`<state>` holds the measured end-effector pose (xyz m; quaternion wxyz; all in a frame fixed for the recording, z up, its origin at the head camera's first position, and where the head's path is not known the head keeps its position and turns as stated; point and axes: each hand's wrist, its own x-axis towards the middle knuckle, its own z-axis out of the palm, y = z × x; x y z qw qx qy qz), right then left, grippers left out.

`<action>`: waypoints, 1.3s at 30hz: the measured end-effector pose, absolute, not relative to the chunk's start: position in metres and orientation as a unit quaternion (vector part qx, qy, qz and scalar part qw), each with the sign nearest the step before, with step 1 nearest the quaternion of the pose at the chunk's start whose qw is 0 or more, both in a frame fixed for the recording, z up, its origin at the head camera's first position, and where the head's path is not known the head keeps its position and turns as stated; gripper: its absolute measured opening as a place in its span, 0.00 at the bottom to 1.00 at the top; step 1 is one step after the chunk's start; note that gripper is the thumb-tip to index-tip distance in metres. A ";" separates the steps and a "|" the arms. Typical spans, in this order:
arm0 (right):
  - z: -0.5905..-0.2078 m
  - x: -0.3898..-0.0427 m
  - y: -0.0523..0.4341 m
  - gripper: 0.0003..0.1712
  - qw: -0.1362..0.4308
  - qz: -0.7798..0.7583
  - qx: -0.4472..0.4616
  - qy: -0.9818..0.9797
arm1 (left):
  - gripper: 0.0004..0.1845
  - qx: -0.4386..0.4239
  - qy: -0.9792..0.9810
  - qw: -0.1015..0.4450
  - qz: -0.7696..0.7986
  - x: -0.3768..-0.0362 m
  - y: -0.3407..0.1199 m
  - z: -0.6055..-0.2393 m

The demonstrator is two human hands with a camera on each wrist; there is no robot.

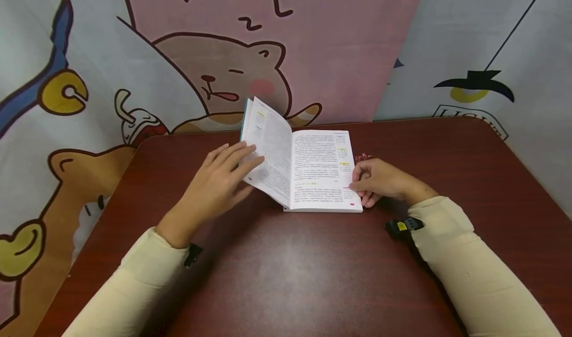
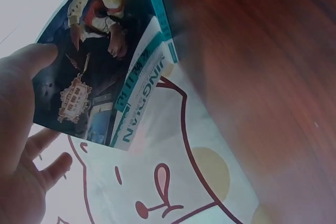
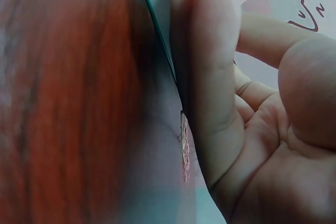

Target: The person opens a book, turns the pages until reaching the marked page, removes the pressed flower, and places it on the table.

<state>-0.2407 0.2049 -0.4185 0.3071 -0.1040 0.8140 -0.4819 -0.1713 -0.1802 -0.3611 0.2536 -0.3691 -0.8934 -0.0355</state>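
An open book point(image 1: 319, 170) lies on the table, its left-hand pages and front cover lifted at a slant. My left hand point(image 1: 219, 178) holds that raised part, fingers spread over the page side. In the left wrist view, the thumb rests against the dark illustrated cover point(image 2: 79, 85) with teal strips. At the book's right edge, my right hand point(image 1: 380, 180) has curled fingers and pinches the page edge between thumb and index finger. A small pink lacy piece point(image 1: 363, 157) shows just beyond that hand; its kind is unclear.
The reddish-brown wooden table point(image 1: 290, 272) reaches back to a cartoon-printed cloth point(image 1: 339, 54). A black wrist device point(image 1: 404, 226) sits below the right wrist, and another dark device point(image 1: 193, 255) shows at the left cuff.
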 end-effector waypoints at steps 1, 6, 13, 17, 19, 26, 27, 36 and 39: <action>-0.418 -0.241 0.205 0.14 0.307 -0.482 -0.103 0.814 | 0.34 -0.370 -0.890 0.262 -0.042 -0.171 -0.179 -0.361; -0.418 -0.241 0.205 0.14 0.307 -0.480 -0.100 0.815 | 0.36 -0.372 -0.879 0.289 -0.074 -0.172 -0.169 -0.360; -0.416 -0.241 0.206 0.14 0.301 -0.477 -0.102 0.820 | 0.33 -0.393 -0.867 0.287 -0.109 -0.173 -0.154 -0.356; -0.414 -0.240 0.206 0.14 0.294 -0.471 -0.101 0.825 | 0.30 -0.400 -0.868 0.268 -0.123 -0.174 -0.143 -0.354; -0.412 -0.240 0.207 0.14 0.287 -0.469 -0.102 0.829 | 0.29 -0.401 -0.867 0.264 -0.131 -0.174 -0.135 -0.354; -0.402 -0.235 0.214 0.12 0.256 -0.475 -0.101 0.836 | 0.25 -0.413 -0.853 0.291 -0.127 -0.178 -0.101 -0.358; -0.401 -0.234 0.216 0.12 0.252 -0.478 -0.099 0.836 | 0.25 -0.416 -0.852 0.293 -0.122 -0.179 -0.095 -0.358; -0.394 -0.229 0.237 0.12 0.233 -0.473 -0.091 0.845 | 0.31 -0.444 -0.852 0.257 -0.107 -0.182 -0.056 -0.365; -0.394 -0.226 0.244 0.13 0.229 -0.471 -0.088 0.848 | 0.35 -0.448 -0.858 0.231 -0.104 -0.183 -0.046 -0.370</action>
